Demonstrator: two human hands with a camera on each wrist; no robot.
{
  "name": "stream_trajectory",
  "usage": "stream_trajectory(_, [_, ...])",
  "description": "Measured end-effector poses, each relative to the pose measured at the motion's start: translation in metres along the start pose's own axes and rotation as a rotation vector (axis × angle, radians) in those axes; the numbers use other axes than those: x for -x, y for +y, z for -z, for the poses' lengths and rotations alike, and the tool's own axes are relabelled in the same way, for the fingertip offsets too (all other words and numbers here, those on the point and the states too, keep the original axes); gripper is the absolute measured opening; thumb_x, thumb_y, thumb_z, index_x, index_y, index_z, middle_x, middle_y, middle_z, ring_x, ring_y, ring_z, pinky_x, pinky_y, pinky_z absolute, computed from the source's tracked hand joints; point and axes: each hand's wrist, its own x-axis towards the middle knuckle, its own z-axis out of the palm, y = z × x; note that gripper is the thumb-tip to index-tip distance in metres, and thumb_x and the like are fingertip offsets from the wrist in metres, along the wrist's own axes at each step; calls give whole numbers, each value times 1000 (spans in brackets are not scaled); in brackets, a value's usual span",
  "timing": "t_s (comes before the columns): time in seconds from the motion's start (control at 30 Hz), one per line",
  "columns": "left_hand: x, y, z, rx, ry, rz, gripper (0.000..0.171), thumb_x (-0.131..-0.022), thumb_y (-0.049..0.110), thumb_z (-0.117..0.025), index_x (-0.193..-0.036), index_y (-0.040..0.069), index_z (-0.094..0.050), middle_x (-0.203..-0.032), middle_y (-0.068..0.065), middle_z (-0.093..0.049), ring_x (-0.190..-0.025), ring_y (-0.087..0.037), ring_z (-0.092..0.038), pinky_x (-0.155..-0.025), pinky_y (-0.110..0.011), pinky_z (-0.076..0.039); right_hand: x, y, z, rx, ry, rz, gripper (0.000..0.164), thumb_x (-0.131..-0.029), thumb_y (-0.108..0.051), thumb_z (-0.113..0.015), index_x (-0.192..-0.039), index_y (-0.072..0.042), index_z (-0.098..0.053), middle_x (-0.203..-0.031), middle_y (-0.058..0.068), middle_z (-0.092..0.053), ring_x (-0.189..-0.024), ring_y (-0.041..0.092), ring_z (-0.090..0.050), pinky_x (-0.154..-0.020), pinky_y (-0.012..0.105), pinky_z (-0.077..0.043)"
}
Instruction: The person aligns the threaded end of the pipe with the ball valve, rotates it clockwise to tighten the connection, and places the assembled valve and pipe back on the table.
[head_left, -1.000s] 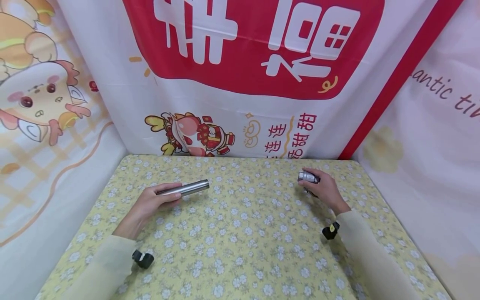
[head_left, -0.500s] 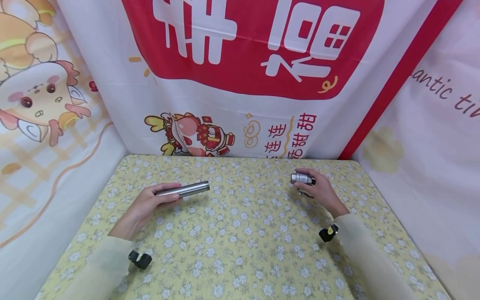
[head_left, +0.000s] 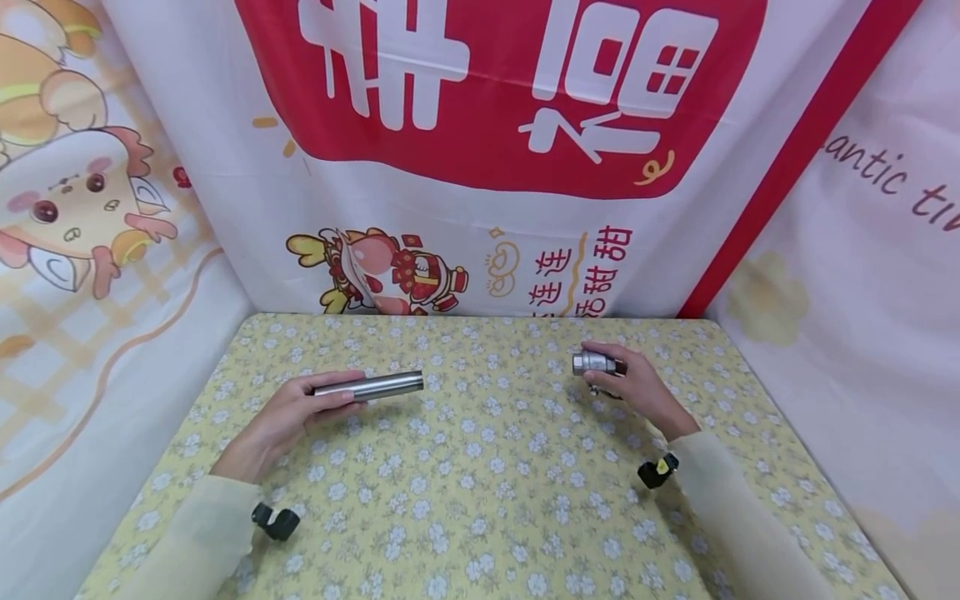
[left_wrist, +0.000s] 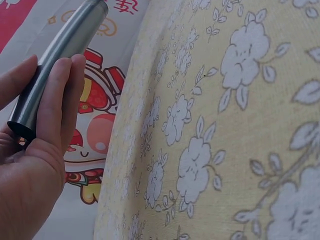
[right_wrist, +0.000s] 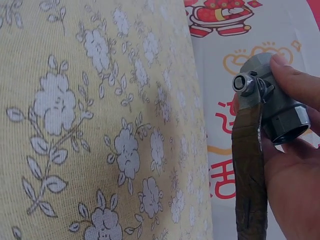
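My left hand grips a metal pipe near its left end, fingers and thumb on opposite sides. The pipe points to the right, and its threaded tip shows in the left wrist view. On the right, my right hand holds a metal ball valve by its body, its left end facing the pipe across a wide gap. In the right wrist view the valve's lever handle, wrapped in brown, hangs from a nut on the body, and one hexagonal open end shows.
A yellow floral cloth covers the table under both hands. Printed fabric hangs at the back and on both sides. Black camera mounts sit on the left wrist and the right wrist.
The right hand has moved left with the ball valve, toward the pipe. The left hand has barely shifted; the pipe now lies more level, its tip slightly lower in view.
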Motion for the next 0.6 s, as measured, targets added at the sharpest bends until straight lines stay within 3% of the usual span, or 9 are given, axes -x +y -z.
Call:
stream_trajectory(0.37, [1, 2, -8, 54, -91, -74, 48, -105, 6, -73, -150, -6, -61, -141, -14, -68, -114, -28, -80, -107, -46, -55, 8, -14, -8, -41, -29, -13, 56, -105, -29, -77, -157, -15, -60, -153, 20, -57, -119, 27, -69, -87, 30, -62])
stream_trajectory(0.6, [-2, -1, -15, 82, -118, -101, 51, -105, 2, -71, -152, -9, -56, -140, -12, -69, -114, -30, -80, -103, -41, -58, 15, -23, -17, -62, -34, -8, 54, -103, -27, -79, -154, -19, -64, -153, 18, -57, -119, 31, -70, -86, 31, -63])
